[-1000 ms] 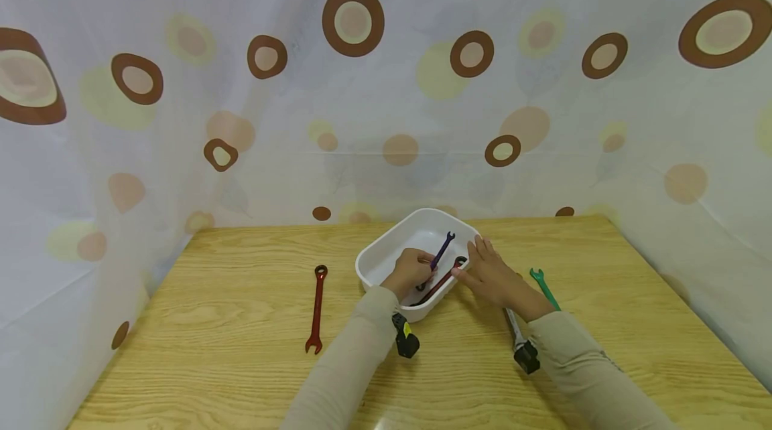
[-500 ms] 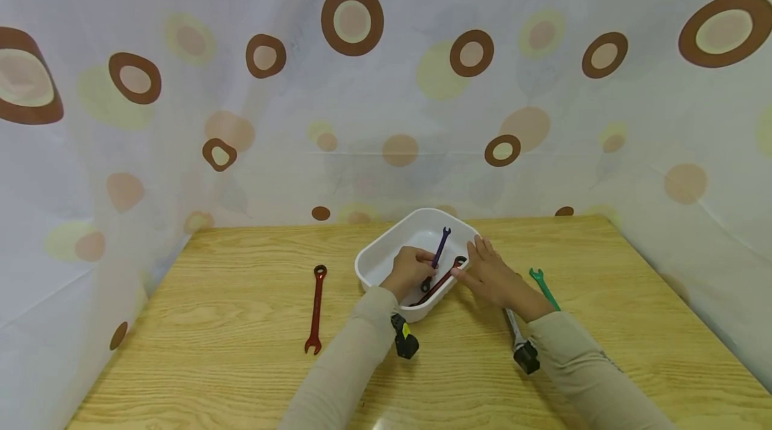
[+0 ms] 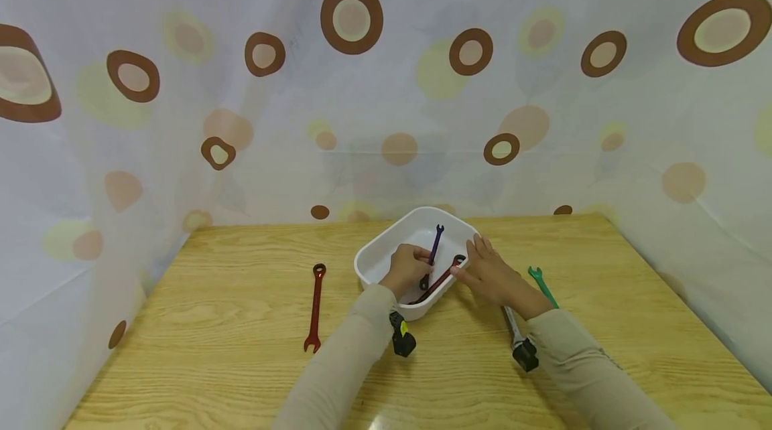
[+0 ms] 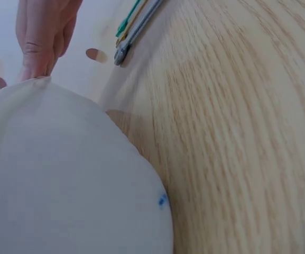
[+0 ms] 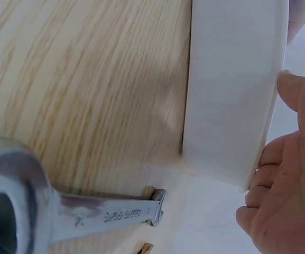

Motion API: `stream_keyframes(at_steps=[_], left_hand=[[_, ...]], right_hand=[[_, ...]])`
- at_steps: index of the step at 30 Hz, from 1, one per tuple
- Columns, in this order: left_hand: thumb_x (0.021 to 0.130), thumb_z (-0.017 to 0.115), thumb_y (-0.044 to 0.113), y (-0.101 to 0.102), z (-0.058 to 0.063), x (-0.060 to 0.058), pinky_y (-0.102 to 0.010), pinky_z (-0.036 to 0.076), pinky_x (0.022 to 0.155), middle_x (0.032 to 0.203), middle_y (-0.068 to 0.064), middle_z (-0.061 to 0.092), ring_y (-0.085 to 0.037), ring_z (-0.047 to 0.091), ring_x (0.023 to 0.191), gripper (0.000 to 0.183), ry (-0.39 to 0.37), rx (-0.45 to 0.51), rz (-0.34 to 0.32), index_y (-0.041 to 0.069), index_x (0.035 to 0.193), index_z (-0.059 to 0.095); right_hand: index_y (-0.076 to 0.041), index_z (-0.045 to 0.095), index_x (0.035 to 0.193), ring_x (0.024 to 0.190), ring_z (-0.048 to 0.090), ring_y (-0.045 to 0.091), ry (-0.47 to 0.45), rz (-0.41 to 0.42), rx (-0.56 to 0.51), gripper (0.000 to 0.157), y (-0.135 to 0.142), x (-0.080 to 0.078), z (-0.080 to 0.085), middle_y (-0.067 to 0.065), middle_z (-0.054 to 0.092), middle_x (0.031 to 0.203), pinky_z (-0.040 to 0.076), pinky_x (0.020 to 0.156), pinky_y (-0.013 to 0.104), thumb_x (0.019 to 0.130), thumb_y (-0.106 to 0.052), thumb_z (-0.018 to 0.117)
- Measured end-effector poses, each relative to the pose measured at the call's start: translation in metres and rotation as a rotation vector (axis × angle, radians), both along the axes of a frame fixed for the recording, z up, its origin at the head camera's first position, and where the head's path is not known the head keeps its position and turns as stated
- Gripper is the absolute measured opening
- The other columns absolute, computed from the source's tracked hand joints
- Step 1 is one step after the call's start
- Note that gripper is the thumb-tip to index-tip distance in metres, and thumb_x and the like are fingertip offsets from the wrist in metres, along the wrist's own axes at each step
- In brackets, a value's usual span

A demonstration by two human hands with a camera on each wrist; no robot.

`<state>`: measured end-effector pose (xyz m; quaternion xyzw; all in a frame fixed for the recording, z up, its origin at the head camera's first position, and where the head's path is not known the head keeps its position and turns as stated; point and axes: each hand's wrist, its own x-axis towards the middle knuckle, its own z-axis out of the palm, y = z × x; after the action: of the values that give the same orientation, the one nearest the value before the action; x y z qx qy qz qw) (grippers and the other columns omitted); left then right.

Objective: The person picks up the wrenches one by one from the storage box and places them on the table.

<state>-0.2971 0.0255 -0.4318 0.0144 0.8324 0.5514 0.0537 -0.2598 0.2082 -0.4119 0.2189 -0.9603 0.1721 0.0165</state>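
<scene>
A white plastic tub [image 3: 381, 248] stands at the middle of the table's far part. Inside it, my left hand [image 3: 407, 268] pinches a slim purple wrench [image 3: 435, 242], its open end pointing up and away. Lying along the tub's right side is a red wrench [image 3: 439, 284]. My right hand [image 3: 491, 276] rests on the right rim; in the right wrist view its thumb and fingertips touch the tub's edge [image 5: 237, 100]. The left wrist view has only the tub's outer wall [image 4: 78, 174] and the right hand [image 4: 44, 37], with the left hand out of sight.
Another red wrench [image 3: 316, 309] lies on the wooden table [image 3: 241, 323] left of the tub. On the right are a silver wrench [image 5: 104, 216], partly beneath the right forearm, a green wrench [image 3: 544, 288] and a yellowish tool end [image 5: 146, 248]. A patterned curtain [image 3: 398, 82] hangs behind.
The purple wrench has swung more upright, its open end shifting left, while my left hand has moved slightly left inside the tub. My right hand has stayed on the rim.
</scene>
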Motion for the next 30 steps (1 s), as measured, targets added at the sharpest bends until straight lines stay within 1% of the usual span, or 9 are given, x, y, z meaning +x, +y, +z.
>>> stream_keyframes(at_steps=[3, 7, 9, 12, 15, 18, 21, 25, 30], left_hand=[[0.079, 0.071, -0.004, -0.003, 0.002, -0.001, -0.023, 0.053, 0.066, 0.087, -0.009, 0.072, -0.01, 0.062, 0.072, 0.021, -0.011, 0.019, -0.005, -0.002, 0.1, 0.072], [0.08, 0.07, -0.004, -0.008, 0.007, -0.003, -0.025, 0.055, 0.066, 0.089, -0.01, 0.071, -0.011, 0.062, 0.073, 0.022, -0.019, 0.085, -0.007, -0.003, 0.102, 0.071], [0.08, 0.069, -0.006, -0.012, 0.012, -0.004, -0.027, 0.056, 0.067, 0.09, -0.011, 0.07, -0.012, 0.062, 0.074, 0.024, -0.023, 0.135, -0.009, -0.005, 0.104, 0.07], [0.082, 0.067, -0.007, -0.018, 0.022, -0.005, -0.029, 0.057, 0.07, 0.095, -0.014, 0.069, -0.016, 0.065, 0.076, 0.027, -0.05, 0.222, -0.026, -0.008, 0.109, 0.066], [0.085, 0.065, -0.007, -0.028, 0.034, -0.002, -0.031, 0.057, 0.073, 0.1, -0.017, 0.067, -0.019, 0.066, 0.081, 0.03, -0.064, 0.278, -0.054, -0.009, 0.115, 0.064], [0.087, 0.064, -0.005, -0.042, 0.045, 0.003, -0.033, 0.057, 0.077, 0.104, -0.018, 0.066, -0.019, 0.066, 0.086, 0.03, -0.053, 0.293, -0.073, -0.008, 0.117, 0.063], [0.088, 0.065, -0.002, -0.061, 0.05, 0.008, -0.034, 0.057, 0.078, 0.104, -0.016, 0.066, -0.017, 0.066, 0.087, 0.03, -0.032, 0.301, -0.083, -0.006, 0.118, 0.063], [0.088, 0.066, 0.0, -0.088, 0.051, 0.011, -0.033, 0.056, 0.079, 0.101, -0.013, 0.066, -0.016, 0.067, 0.085, 0.033, -0.028, 0.34, -0.069, -0.006, 0.12, 0.062], [0.089, 0.065, -0.001, -0.123, 0.051, 0.021, -0.034, 0.056, 0.081, 0.1, -0.012, 0.063, -0.017, 0.066, 0.088, 0.036, -0.035, 0.377, -0.035, -0.008, 0.123, 0.058]], right_hand=[[0.026, 0.023, 0.138, 0.137, 0.005, 0.057, -0.009, 0.006, -0.004, 0.072, 0.0, -0.001, 0.0, 0.045, 0.01, 0.146, 0.015, 0.111, 0.062, 0.101, -0.032, 0.047], [0.025, 0.022, 0.138, 0.138, 0.004, 0.056, -0.025, 0.006, -0.004, 0.073, 0.001, -0.002, 0.0, 0.045, 0.008, 0.146, 0.014, 0.111, 0.062, 0.102, -0.033, 0.046], [0.025, 0.021, 0.139, 0.138, 0.004, 0.056, -0.032, 0.003, -0.002, 0.074, 0.001, -0.003, 0.0, 0.045, 0.008, 0.147, 0.014, 0.111, 0.062, 0.102, -0.034, 0.046], [0.025, 0.021, 0.139, 0.138, 0.004, 0.056, -0.035, -0.004, -0.001, 0.074, 0.003, -0.003, 0.0, 0.045, 0.008, 0.147, 0.013, 0.111, 0.062, 0.102, -0.034, 0.046], [0.025, 0.02, 0.139, 0.138, 0.003, 0.056, -0.04, -0.005, -0.01, 0.073, 0.005, -0.003, 0.001, 0.045, 0.007, 0.147, 0.013, 0.111, 0.062, 0.102, -0.032, 0.046], [0.024, 0.019, 0.14, 0.138, 0.001, 0.056, -0.05, 0.002, -0.024, 0.075, 0.008, -0.003, 0.0, 0.044, 0.005, 0.147, 0.012, 0.111, 0.063, 0.102, -0.034, 0.046], [0.024, 0.017, 0.14, 0.138, -0.001, 0.056, -0.063, 0.008, -0.04, 0.078, 0.008, -0.004, -0.002, 0.044, 0.003, 0.148, 0.011, 0.11, 0.064, 0.102, -0.038, 0.044], [0.023, 0.016, 0.141, 0.139, -0.002, 0.055, -0.077, 0.003, -0.048, 0.079, 0.007, -0.002, -0.003, 0.043, 0.002, 0.148, 0.01, 0.11, 0.064, 0.102, -0.04, 0.044], [0.023, 0.017, 0.141, 0.138, -0.001, 0.055, -0.061, 0.01, -0.047, 0.078, 0.006, 0.0, -0.003, 0.043, 0.003, 0.148, 0.011, 0.11, 0.064, 0.102, -0.039, 0.044]])
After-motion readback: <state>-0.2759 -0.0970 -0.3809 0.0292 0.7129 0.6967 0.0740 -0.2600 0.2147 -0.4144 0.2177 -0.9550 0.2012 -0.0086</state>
